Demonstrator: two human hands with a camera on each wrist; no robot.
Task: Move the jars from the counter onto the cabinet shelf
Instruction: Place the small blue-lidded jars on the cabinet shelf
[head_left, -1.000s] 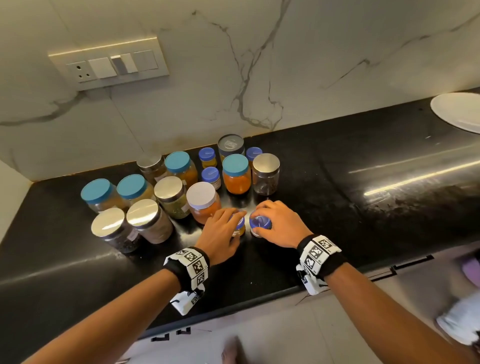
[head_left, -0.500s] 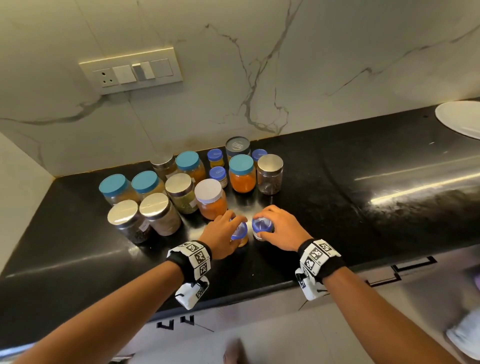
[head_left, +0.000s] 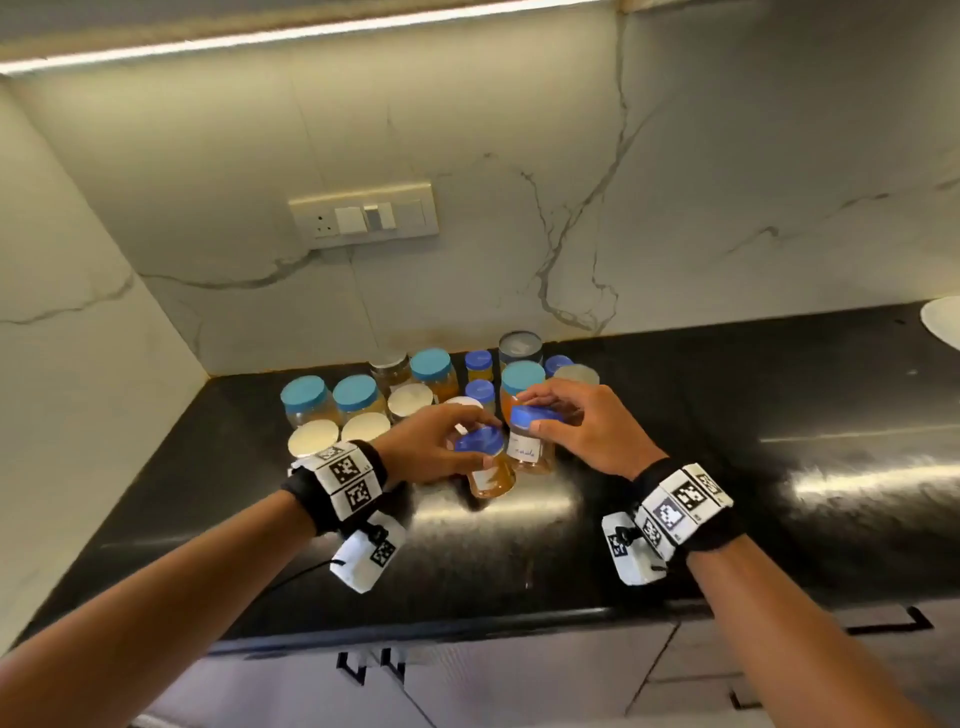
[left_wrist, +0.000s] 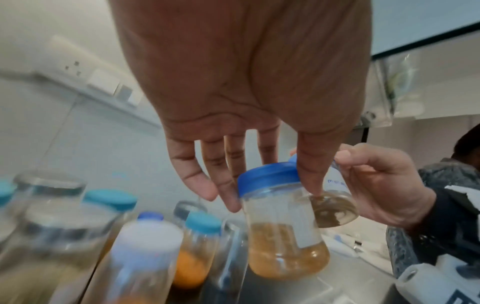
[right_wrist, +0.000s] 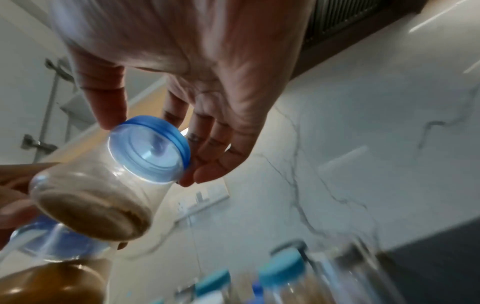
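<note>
My left hand (head_left: 441, 447) grips a small blue-lidded jar of amber powder (head_left: 485, 467) by its lid, lifted above the black counter (head_left: 727, 467). In the left wrist view that jar (left_wrist: 283, 226) hangs from my fingertips. My right hand (head_left: 576, 426) pinches the blue lid of a second small labelled jar (head_left: 527, 447), also raised; in the right wrist view this jar (right_wrist: 103, 185) holds brownish powder and tilts. Behind both hands stands a cluster of several jars (head_left: 374, 400) with teal, blue, white and metal lids.
A marble backsplash with a switch plate (head_left: 363, 218) rises behind the jars. A side wall closes the counter's left end. A white plate (head_left: 943, 325) lies at the far right. Cabinet doors with dark handles (head_left: 374, 670) run below the counter edge.
Both hands have lifted their small blue-lidded jars off the counter. The head view has tilted upward, showing more wall and a light strip.
</note>
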